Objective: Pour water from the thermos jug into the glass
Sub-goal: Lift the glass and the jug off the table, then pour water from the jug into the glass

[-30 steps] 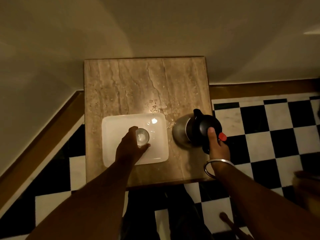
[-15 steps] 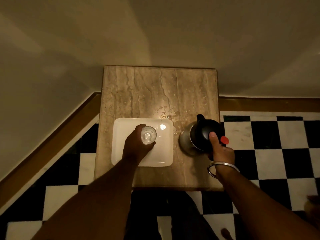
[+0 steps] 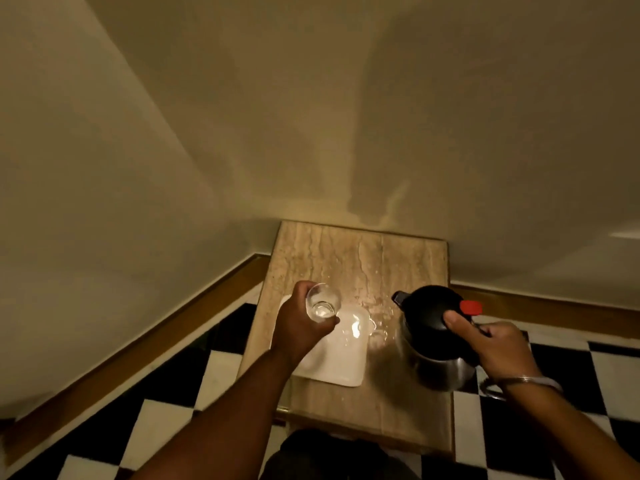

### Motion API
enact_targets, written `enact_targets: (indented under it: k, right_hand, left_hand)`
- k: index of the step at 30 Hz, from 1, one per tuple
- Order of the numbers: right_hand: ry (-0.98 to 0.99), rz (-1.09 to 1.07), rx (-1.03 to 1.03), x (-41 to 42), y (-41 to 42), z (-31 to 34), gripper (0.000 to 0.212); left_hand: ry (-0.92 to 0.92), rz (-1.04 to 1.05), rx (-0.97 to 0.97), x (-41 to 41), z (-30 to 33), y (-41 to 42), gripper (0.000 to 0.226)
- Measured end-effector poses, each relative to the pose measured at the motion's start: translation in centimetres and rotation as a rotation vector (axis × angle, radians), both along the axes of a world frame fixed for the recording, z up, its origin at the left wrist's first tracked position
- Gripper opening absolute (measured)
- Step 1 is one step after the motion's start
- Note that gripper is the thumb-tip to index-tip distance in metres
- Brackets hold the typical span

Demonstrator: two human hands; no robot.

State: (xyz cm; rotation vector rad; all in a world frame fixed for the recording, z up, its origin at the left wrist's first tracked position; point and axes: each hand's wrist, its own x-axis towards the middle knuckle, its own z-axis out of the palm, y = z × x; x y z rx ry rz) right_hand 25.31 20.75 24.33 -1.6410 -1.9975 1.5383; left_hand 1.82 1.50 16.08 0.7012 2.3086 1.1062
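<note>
Glass lifted, jug raised, no pour yet

My left hand (image 3: 301, 329) wraps the glass (image 3: 322, 302) above the white tray (image 3: 341, 367); my right hand (image 3: 498, 344) grips the thermos jug (image 3: 434, 336) by its handle, spout toward the glass but apart. No stream shows. Droplets wet the marble table (image 3: 408, 258) between them; nothing blocks the way.

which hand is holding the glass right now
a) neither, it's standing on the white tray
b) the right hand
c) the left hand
c: the left hand is wrapped around the glass, while the right hand grips the jug by its handle.
</note>
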Motion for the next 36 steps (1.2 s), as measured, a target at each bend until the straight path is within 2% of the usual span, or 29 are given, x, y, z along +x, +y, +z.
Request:
enact_targets:
  k: [5,13,16,24,30,36]
  right_hand:
    - [0.0,0.226,0.08,-2.8,-0.1,10.0,0.054]
    - [-0.202,0.515,0.31,-8.7,-3.4,19.5,0.071]
    - [-0.283,0.562,0.373,-11.0,-4.4,22.1,0.077]
    - [-0.416,0.713,0.506,-14.3,-6.2,28.4,0.074]
    - [-0.507,0.775,0.644,-15.0,-6.6,31.0,0.091]
    - [-0.559,0.81,0.778,-15.1,-6.4,33.1,0.096]
  left_hand:
    - [0.019,-0.082,0.131,0.4,5.9,-0.7,0.068]
    - [0.047,-0.183,0.275,-1.2,9.9,-1.9,0.071]
    - [0.051,-0.231,0.341,-2.3,11.0,-2.3,0.074]
    - [0.034,-0.3,0.407,-4.1,14.0,-2.6,0.075]
    - [0.037,-0.307,0.479,-3.1,17.2,-1.8,0.069]
    - [0.062,-0.3,0.535,-1.9,19.1,-1.4,0.069]
